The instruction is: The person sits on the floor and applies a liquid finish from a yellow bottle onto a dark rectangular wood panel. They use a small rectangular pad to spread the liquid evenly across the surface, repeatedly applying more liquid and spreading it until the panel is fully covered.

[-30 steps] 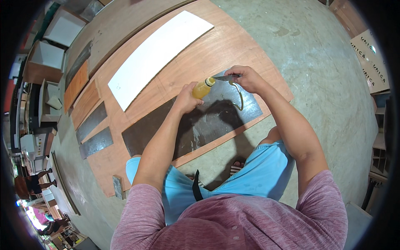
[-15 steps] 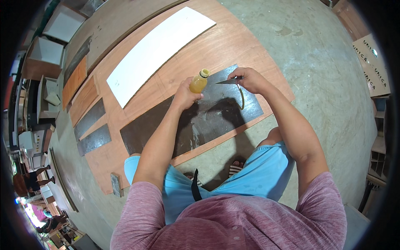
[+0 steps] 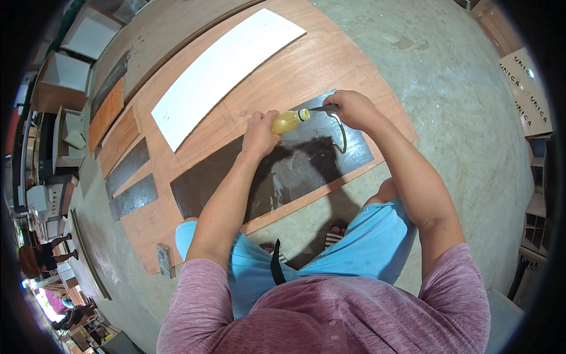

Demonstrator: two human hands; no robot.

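Observation:
My left hand (image 3: 259,134) is wrapped round a clear plastic bottle (image 3: 285,123) of yellowish liquid. The bottle is uncapped and tilted, its mouth pointing right. In my right hand (image 3: 349,110) is a putty knife (image 3: 321,108), its thin dark blade pointing left, close to the bottle's mouth. Both hands are above a long dark sheet (image 3: 206,183) with a glossy surface and pale smears. Below my right hand, a curved yellowish line (image 3: 343,138) shows against the sheet; it looks like a bead of the liquid.
Under the sheet is a large plywood board (image 3: 354,71), with a white panel (image 3: 224,76) farther back. Two smaller dark pieces (image 3: 134,196) and wood strips lie at the left. A small block (image 3: 164,261) rests at the near left corner. Two people are at the far left.
My left hand has tipped the bottle from nearly upright toward the right, bringing its mouth near the blade. My right hand has turned the putty knife and shifted slightly.

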